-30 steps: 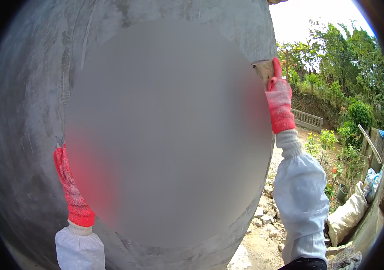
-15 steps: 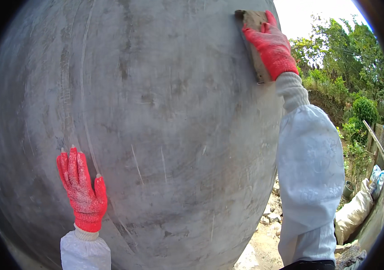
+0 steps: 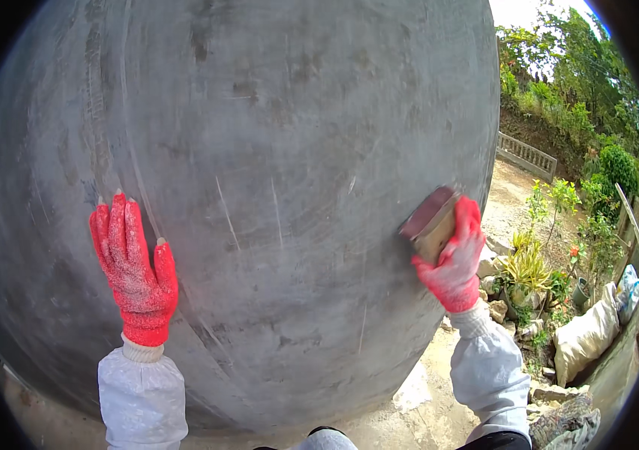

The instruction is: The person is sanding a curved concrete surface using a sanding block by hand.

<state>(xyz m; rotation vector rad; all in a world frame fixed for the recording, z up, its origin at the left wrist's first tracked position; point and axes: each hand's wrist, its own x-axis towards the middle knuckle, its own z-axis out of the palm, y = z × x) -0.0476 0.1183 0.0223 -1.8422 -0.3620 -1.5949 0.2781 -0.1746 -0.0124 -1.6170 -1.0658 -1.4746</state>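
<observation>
A grey cement wall (image 3: pixel 297 142) fills most of the view, marked with pale scratches and darker patches. My left hand (image 3: pixel 136 274), in a red coated glove dusted with pale powder, lies flat against it at the left, fingers pointing up. At the right, my right hand (image 3: pixel 456 259) in a matching glove grips a sanding block (image 3: pixel 430 225) with a dark reddish face and a tan body. The block is against or very close to the wall near its right edge, tilted and slightly blurred. White sleeves cover both forearms.
Beyond the wall's right edge are rocks (image 3: pixel 490 262), a spiky yellow-green plant (image 3: pixel 527 268) and a low balustrade (image 3: pixel 527 155). A stuffed white sack (image 3: pixel 588 330) leans at the far right, with a crumpled grey cloth (image 3: pixel 568 421) below it. Pale ground (image 3: pixel 409 409) shows beneath the wall.
My right hand has swept down the wall with the sanding block, from the upper right edge to mid height. My left hand stays flat on the wall. The view has tilted lower.
</observation>
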